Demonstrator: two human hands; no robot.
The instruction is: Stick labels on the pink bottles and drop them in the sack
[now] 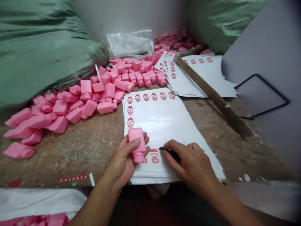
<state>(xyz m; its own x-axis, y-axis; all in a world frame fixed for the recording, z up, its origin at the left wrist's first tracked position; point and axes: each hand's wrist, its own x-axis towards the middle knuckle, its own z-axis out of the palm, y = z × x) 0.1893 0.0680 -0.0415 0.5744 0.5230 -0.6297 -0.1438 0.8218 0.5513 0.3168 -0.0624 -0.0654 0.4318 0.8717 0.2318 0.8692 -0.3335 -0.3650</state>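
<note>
Your left hand (122, 160) holds a pink bottle (136, 142) over the sticker sheet (160, 122), fingers wrapped around it. Your right hand (190, 164) pinches a black tool (171, 153), fingers together, its tip near the sheet.

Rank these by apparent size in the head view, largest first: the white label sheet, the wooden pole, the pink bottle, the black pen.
White label sheet; wooden pole; then pink bottle and black pen, unranked, since the right hand hides most of the pen.
</note>
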